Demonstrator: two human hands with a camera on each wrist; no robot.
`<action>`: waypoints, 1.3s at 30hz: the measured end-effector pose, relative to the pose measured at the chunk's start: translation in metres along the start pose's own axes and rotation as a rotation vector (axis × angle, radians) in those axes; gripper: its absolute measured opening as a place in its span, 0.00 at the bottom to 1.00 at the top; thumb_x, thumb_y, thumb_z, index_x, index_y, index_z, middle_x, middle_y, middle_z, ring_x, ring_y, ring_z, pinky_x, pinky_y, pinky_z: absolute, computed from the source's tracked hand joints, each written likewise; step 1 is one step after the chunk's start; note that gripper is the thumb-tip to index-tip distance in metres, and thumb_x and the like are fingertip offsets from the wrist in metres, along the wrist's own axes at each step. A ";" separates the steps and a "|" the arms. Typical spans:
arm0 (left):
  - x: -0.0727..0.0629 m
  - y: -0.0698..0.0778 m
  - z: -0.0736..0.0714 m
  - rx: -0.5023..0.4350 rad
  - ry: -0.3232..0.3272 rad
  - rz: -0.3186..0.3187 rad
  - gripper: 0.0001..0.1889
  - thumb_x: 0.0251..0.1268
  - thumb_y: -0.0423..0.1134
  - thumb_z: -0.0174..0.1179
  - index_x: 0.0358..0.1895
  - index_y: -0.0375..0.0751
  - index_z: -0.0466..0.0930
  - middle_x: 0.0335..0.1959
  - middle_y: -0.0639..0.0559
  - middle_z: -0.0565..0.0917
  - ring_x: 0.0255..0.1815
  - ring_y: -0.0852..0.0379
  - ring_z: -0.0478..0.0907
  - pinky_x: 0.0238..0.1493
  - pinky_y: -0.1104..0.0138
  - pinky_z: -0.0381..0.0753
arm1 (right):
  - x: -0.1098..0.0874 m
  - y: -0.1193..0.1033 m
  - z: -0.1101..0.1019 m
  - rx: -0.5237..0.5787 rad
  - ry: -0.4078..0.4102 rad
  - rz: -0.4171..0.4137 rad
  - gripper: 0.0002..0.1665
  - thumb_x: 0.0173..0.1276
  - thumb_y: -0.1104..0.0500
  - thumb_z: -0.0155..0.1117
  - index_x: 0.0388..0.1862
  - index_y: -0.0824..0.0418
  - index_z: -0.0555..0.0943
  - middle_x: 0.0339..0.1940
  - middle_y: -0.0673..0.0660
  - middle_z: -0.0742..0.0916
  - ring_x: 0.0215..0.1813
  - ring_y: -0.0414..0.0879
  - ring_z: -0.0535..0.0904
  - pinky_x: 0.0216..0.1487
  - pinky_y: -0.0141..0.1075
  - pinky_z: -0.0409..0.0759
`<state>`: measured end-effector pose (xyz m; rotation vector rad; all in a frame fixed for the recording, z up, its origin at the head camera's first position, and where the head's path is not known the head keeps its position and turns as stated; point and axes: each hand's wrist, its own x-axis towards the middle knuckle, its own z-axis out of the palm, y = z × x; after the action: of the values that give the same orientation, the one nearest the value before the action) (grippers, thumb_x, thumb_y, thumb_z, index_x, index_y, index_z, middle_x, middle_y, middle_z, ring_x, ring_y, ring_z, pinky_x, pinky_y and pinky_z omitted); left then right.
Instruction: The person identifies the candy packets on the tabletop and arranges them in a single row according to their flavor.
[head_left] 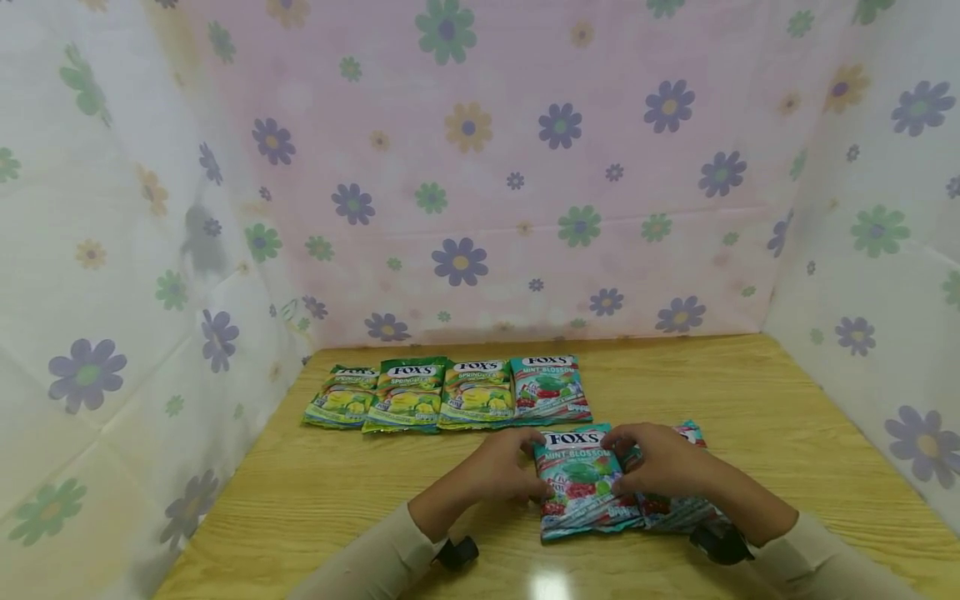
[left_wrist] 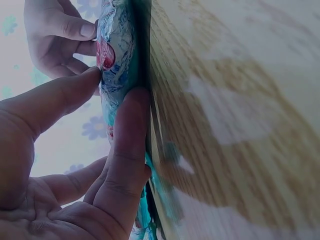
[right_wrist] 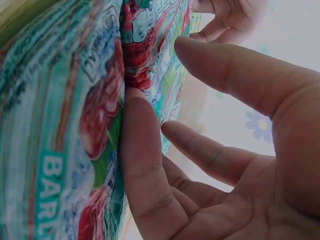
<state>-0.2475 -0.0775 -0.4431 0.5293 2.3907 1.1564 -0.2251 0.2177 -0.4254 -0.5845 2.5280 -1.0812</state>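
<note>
A teal Fox's Mint Blossom candy bag (head_left: 577,483) lies face up on the wooden table, between both hands. The left hand (head_left: 504,468) grips its left edge, thumb and fingers spread along that side; in the left wrist view, the left hand (left_wrist: 55,200) has fingertips on the bag's (left_wrist: 117,55) edge. On the opposite edge, the right hand (head_left: 660,462) holds it with thumb and fingers. In the right wrist view, one finger of the right hand (right_wrist: 240,200) reaches between this bag (right_wrist: 150,55) and a second Mint Blossom bag (right_wrist: 55,145), which the right hand partly covers from above.
Behind stands a row on the table (head_left: 315,492): several yellow-green Fox's Spring Tea bags (head_left: 405,396), with another Mint Blossom bag (head_left: 551,390) at its right end. Flower-patterned sheets (head_left: 517,167) enclose the table at the back and sides.
</note>
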 end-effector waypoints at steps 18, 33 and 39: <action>-0.001 0.004 -0.002 0.115 0.069 0.047 0.38 0.53 0.48 0.81 0.69 0.45 0.76 0.55 0.52 0.82 0.60 0.53 0.77 0.62 0.53 0.78 | 0.000 -0.006 0.000 0.067 0.055 0.023 0.37 0.58 0.59 0.82 0.67 0.63 0.80 0.55 0.60 0.85 0.38 0.44 0.87 0.35 0.38 0.85; 0.008 0.021 -0.009 0.137 0.133 0.093 0.37 0.54 0.46 0.80 0.69 0.47 0.78 0.60 0.50 0.81 0.64 0.49 0.76 0.61 0.55 0.80 | 0.001 -0.006 -0.017 0.160 0.076 -0.026 0.38 0.64 0.63 0.76 0.72 0.67 0.74 0.66 0.70 0.80 0.40 0.48 0.90 0.36 0.42 0.86; 0.012 0.028 -0.013 0.114 0.141 0.111 0.37 0.55 0.44 0.80 0.70 0.47 0.77 0.63 0.47 0.80 0.50 0.52 0.83 0.47 0.60 0.84 | 0.001 -0.006 -0.024 0.177 0.104 0.003 0.38 0.65 0.62 0.76 0.73 0.64 0.75 0.67 0.68 0.80 0.41 0.47 0.90 0.39 0.44 0.88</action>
<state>-0.2602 -0.0634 -0.4155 0.6445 2.5891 1.1433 -0.2354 0.2278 -0.4048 -0.4872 2.4829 -1.3498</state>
